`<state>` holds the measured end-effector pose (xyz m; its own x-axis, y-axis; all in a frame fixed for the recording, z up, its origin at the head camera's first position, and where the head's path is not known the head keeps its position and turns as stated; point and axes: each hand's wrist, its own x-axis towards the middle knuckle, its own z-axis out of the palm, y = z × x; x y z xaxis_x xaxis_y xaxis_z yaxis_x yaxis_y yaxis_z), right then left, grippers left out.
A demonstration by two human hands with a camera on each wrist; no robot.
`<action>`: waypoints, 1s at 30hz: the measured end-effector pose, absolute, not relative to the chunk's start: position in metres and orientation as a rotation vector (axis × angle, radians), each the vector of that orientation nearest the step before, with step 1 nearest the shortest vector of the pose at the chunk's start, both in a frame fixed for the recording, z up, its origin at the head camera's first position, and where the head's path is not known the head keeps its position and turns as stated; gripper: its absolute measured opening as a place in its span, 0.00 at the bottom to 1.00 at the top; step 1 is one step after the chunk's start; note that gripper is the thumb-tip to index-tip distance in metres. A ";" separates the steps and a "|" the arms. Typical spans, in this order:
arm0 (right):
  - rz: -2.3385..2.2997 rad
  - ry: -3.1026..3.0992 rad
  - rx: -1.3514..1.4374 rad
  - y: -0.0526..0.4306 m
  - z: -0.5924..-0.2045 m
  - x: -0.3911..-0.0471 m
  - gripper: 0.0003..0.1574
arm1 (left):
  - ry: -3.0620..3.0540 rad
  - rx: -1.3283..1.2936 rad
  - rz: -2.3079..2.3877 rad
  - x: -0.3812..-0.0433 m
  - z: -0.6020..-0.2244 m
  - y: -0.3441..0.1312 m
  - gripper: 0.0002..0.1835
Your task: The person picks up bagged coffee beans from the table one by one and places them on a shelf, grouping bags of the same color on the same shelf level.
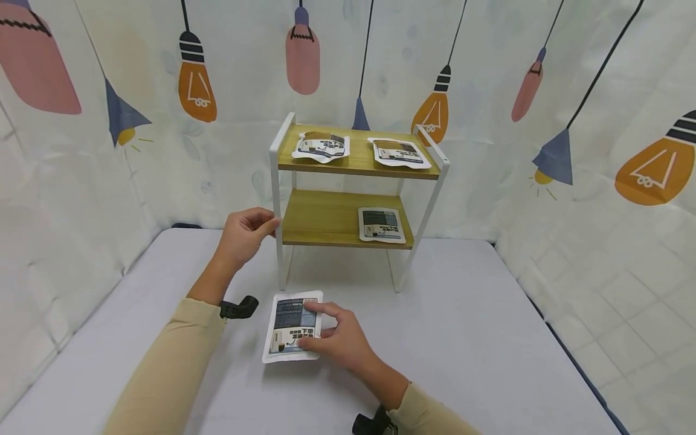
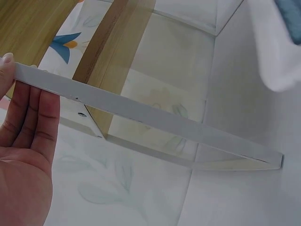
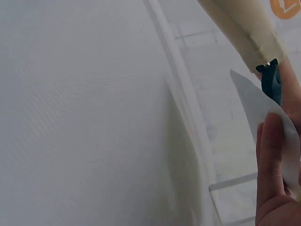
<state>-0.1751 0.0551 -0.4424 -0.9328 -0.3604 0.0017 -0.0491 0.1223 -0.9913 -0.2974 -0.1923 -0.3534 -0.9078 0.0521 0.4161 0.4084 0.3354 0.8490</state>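
Note:
A small two-tier rack (image 1: 321, 219) with wooden boards and a white frame stands on the table. My left hand (image 1: 243, 234) pinches its left front post (image 2: 141, 111) between thumb and fingers, level with the lower board. My right hand (image 1: 348, 339) grips a flat white pouch (image 1: 285, 320) with a dark blue printed label by its right edge, in front of the rack. The label faces up in the head view; the right wrist view shows the pouch's plain white back (image 3: 256, 103) against the fingers.
Two similar pouches lie on the top board, a left pouch (image 1: 322, 146) and a right pouch (image 1: 399, 153). Another pouch (image 1: 382, 225) lies at the right of the lower board. A white-covered table (image 1: 467, 338) bears the rack, with patterned curtains (image 1: 478, 193) behind and beside it.

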 end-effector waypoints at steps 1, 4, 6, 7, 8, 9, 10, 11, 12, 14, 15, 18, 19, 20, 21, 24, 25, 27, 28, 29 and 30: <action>-1.900 2.162 -0.403 0.056 -0.441 -0.177 0.40 | -2.291 -0.408 -1.594 -0.297 -0.353 -0.192 0.20; -1.910 2.175 -0.409 0.059 -0.437 -0.182 0.39 | -2.289 -0.407 -1.587 -0.297 -0.353 -0.192 0.19; -1.917 2.181 -0.407 0.061 -0.436 -0.186 0.38 | -2.284 -0.410 -1.586 -0.297 -0.353 -0.191 0.19; -1.920 2.180 -0.407 0.063 -0.435 -0.188 0.38 | -2.282 -0.412 -1.585 -0.297 -0.353 -0.191 0.19; -1.930 2.172 -0.412 0.064 -0.434 -0.190 0.39 | -2.279 -0.417 -1.579 -0.297 -0.354 -0.192 0.19; -1.941 2.164 -0.416 0.065 -0.433 -0.191 0.39 | -2.279 -0.421 -1.573 -0.298 -0.354 -0.192 0.19; -1.952 2.151 -0.416 0.066 -0.432 -0.193 0.39 | -2.276 -0.428 -1.568 -0.298 -0.355 -0.192 0.18; -1.962 2.141 -0.416 0.067 -0.431 -0.195 0.39 | -2.274 -0.435 -1.563 -0.298 -0.355 -0.193 0.18; -1.971 2.132 -0.418 0.068 -0.429 -0.197 0.40 | -2.273 -0.441 -1.557 -0.299 -0.355 -0.193 0.18; -1.991 2.120 -0.426 0.070 -0.427 -0.200 0.40 | -2.270 -0.447 -1.548 -0.299 -0.356 -0.194 0.17; -2.001 2.117 -0.427 0.071 -0.426 -0.202 0.40 | -2.269 -0.449 -1.548 -0.299 -0.356 -0.194 0.17; -2.031 2.102 -0.441 0.073 -0.423 -0.207 0.40 | -2.267 -0.447 -1.550 -0.299 -0.356 -0.194 0.16; -2.038 2.101 -0.443 0.074 -0.422 -0.208 0.41 | -2.266 -0.446 -1.551 -0.299 -0.356 -0.194 0.16; -2.045 2.098 -0.444 0.074 -0.421 -0.209 0.41 | -2.266 -0.445 -1.555 -0.299 -0.356 -0.194 0.17; -2.049 2.097 -0.443 0.075 -0.420 -0.211 0.41 | -2.267 -0.444 -1.559 -0.299 -0.356 -0.193 0.17; -2.053 2.100 -0.434 0.076 -0.416 -0.214 0.41 | -2.268 -0.441 -1.572 -0.298 -0.355 -0.193 0.17; -2.052 2.105 -0.427 0.077 -0.415 -0.215 0.41 | -2.268 -0.440 -1.576 -0.297 -0.355 -0.193 0.17; -2.055 2.108 -0.427 0.078 -0.411 -0.216 0.41 | -2.267 -0.441 -1.582 -0.296 -0.355 -0.192 0.17; -2.056 2.113 -0.427 0.078 -0.409 -0.217 0.41 | -2.264 -0.446 -1.581 -0.296 -0.354 -0.192 0.17; -2.061 2.113 -0.427 0.078 -0.407 -0.218 0.41 | -2.262 -0.451 -1.581 -0.297 -0.354 -0.192 0.17; -2.065 2.116 -0.432 0.078 -0.405 -0.219 0.41 | -2.260 -0.455 -1.581 -0.297 -0.354 -0.192 0.17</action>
